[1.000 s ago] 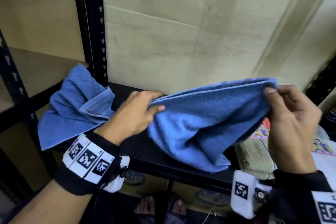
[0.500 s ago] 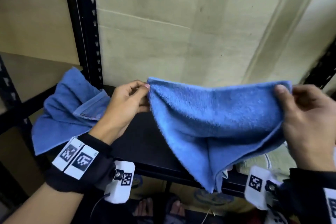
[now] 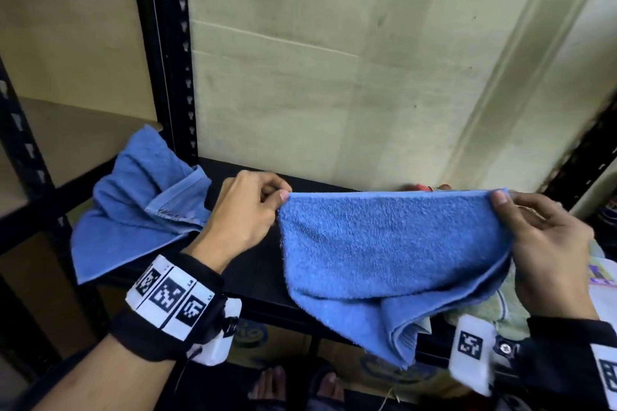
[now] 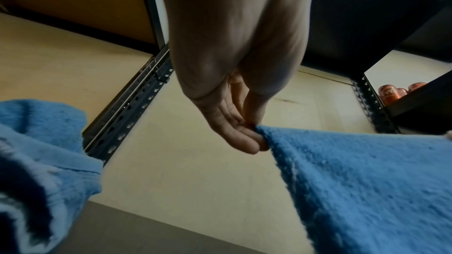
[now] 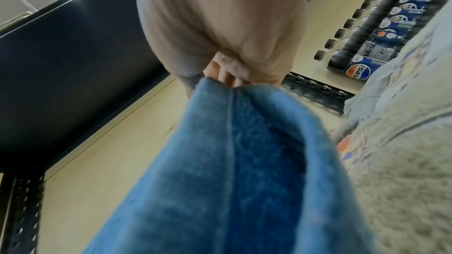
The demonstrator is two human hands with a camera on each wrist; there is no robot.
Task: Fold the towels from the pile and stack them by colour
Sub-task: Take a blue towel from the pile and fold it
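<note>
A blue towel [image 3: 387, 253] [image 4: 367, 190] [image 5: 232, 171] hangs doubled over in the air above the black shelf [image 3: 253, 264], its top edge stretched level. My left hand [image 3: 247, 210] [image 4: 247, 138] pinches its left top corner between thumb and fingers. At the other end my right hand [image 3: 541, 237] [image 5: 227, 76] grips the right top corner. A second blue towel [image 3: 140, 203] [image 4: 44, 161] lies crumpled at the shelf's left end, overhanging the front edge. A pale green towel [image 3: 480, 310] [image 5: 403, 152] of the pile shows low on the right, partly hidden by the held towel.
Black slotted uprights [image 3: 167, 53] frame the shelf on the left, and a pale board wall [image 3: 334, 77] closes its back. A patterned cloth [image 3: 601, 277] lies at the far right. Bottles [image 5: 362, 59] stand on a neighbouring shelf. Sandalled feet [image 3: 300, 387] show below.
My hands have drawn apart and lowered slightly, pulling the towel's top edge taut and straight. The hanging folds swung from a drooping point into a flatter doubled sheet.
</note>
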